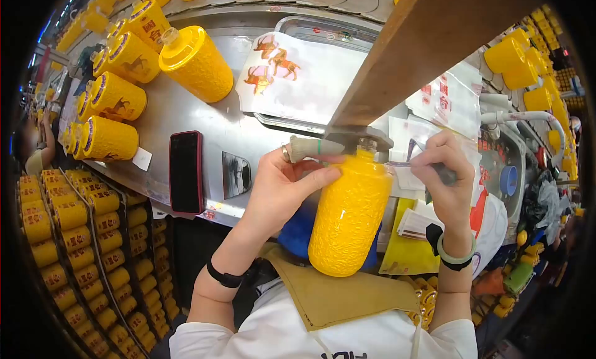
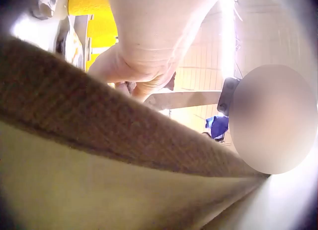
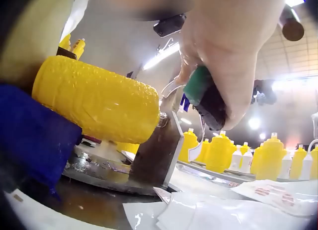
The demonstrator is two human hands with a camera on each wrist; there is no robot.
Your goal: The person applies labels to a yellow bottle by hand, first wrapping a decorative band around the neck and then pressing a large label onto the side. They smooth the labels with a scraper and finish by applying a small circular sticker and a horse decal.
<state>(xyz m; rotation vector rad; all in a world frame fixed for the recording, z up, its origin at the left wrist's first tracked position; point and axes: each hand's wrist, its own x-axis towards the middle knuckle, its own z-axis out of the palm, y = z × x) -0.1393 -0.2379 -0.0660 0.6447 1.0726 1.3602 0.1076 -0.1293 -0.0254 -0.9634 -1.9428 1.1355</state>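
Observation:
A yellow embossed bottle [image 1: 351,216] lies on its side, its clear neck up against a metal bracket [image 3: 158,158]. Blue cloth [image 3: 37,140] shows beside and below its base. At the bottle's shoulder is my left hand [image 1: 282,185]; its thumb touches the yellow surface, and one straight finger wears a grey cover with a green band. My right hand [image 1: 448,166] is raised just beyond the neck, fingers bent around a small green-and-black block [image 3: 206,96]. The left wrist view shows mostly the wrist, and the left fingertips are hidden there.
A wooden beam [image 1: 428,48] slants over the bench. More yellow bottles [image 1: 197,64] stand at the left, near a phone [image 1: 186,171]. Behind the work lies a tray [image 1: 323,30] with a horse-decal sheet [image 1: 310,79]. Printed sheets [image 1: 444,101] and a sink [image 1: 514,200] are at right.

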